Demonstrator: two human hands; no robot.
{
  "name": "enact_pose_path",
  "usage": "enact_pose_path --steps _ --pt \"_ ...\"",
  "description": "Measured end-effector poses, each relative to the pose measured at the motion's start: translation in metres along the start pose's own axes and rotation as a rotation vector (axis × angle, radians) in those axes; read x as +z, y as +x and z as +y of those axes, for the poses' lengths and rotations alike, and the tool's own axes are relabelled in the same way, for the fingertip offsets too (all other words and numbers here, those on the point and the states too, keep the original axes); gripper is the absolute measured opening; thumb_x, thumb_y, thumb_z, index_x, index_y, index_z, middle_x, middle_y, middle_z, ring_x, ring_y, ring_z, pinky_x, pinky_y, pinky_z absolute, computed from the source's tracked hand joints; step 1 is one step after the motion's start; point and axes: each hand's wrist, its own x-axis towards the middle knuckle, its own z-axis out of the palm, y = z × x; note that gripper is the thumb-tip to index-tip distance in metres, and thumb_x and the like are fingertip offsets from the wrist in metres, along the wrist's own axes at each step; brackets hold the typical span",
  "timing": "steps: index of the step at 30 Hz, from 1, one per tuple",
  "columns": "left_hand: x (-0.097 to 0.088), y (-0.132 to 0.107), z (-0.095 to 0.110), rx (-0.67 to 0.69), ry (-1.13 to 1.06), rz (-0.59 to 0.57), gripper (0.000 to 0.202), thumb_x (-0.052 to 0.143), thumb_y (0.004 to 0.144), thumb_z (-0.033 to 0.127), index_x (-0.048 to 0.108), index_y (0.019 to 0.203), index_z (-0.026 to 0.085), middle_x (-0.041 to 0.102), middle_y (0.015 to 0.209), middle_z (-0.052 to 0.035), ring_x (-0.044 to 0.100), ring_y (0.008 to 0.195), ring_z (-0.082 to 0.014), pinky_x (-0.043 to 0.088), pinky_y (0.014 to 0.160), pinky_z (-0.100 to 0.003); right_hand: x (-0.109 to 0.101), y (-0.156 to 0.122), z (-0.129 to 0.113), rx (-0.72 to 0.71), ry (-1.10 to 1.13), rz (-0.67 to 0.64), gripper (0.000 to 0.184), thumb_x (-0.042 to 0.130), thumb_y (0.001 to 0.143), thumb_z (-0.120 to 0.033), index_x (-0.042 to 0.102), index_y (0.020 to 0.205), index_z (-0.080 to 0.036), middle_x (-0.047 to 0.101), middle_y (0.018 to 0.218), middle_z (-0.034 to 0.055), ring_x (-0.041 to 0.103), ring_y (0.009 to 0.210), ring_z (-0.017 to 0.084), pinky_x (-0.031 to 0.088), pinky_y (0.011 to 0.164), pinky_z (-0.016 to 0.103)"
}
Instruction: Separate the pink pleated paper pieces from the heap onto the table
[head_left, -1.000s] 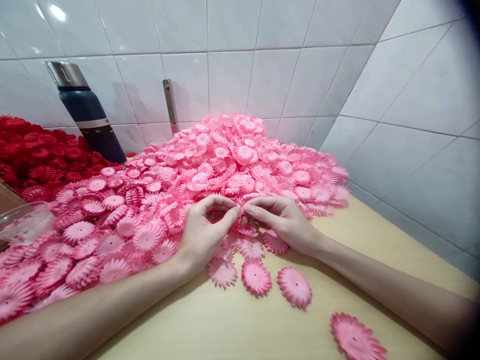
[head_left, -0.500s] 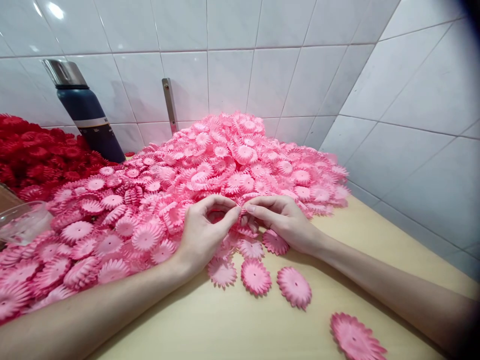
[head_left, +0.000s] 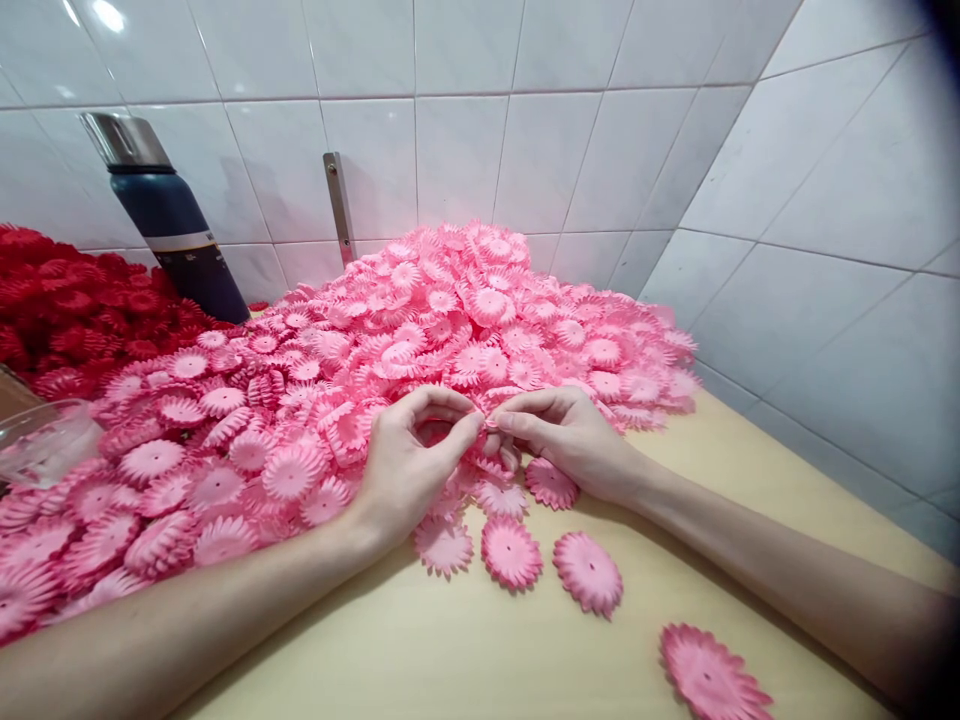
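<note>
Left hand (head_left: 409, 465) and right hand (head_left: 581, 442), thumb and forefinger of each pinched on what appears to be a pink petal disc (head_left: 490, 424) — mostly hidden by the fingertips, just in front of the pink heap (head_left: 465, 300). A light, even pinch on both sides should best spare the thin edge. Loose discs (head_left: 511, 553) on the table (head_left: 420, 650) show scalloped, darker rims, paler middles and small dark centre marks.
</note>
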Motion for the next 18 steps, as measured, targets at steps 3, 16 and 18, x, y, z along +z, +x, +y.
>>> enact_pose_path --steps 3,16,18 --pt "-0.0002 0.0005 -0.0005 -0.007 0.005 0.001 0.010 0.070 0.075 0.018 0.064 0.082 0.012 0.069 0.080 -0.0047 0.066 0.075 -0.0150 0.053 0.071 -0.025 -0.0015 -0.0002 0.0002 0.009 -0.014 0.001 0.019 0.068 0.081 -0.032 0.074 0.076 -0.014 0.071 0.068 0.0046 0.062 0.053 0.012 0.054 0.050 0.024" --pt "-0.0007 -0.0019 -0.0013 0.040 -0.016 -0.096 0.018 0.072 0.076 0.028 0.060 0.077 0.015 0.067 0.075 -0.0039 0.066 0.073 -0.0164 0.054 0.069 -0.027 -0.0029 0.0006 0.0024 -0.001 0.030 -0.009 0.017 0.068 0.081 -0.031 0.075 0.081 -0.015 0.068 0.062 0.0014 0.063 0.052 0.011 0.052 0.049 0.020" --pt "-0.0009 -0.0015 -0.0024 0.045 -0.001 -0.076 0.019 0.073 0.074 0.027 0.060 0.081 0.015 0.067 0.078 -0.0040 0.067 0.076 -0.0167 0.054 0.070 -0.027 -0.0032 0.0006 0.0032 0.004 0.053 -0.016 0.017 0.068 0.082 -0.031 0.075 0.081 -0.016 0.069 0.063 0.0017 0.063 0.052 0.011 0.052 0.050 0.020"
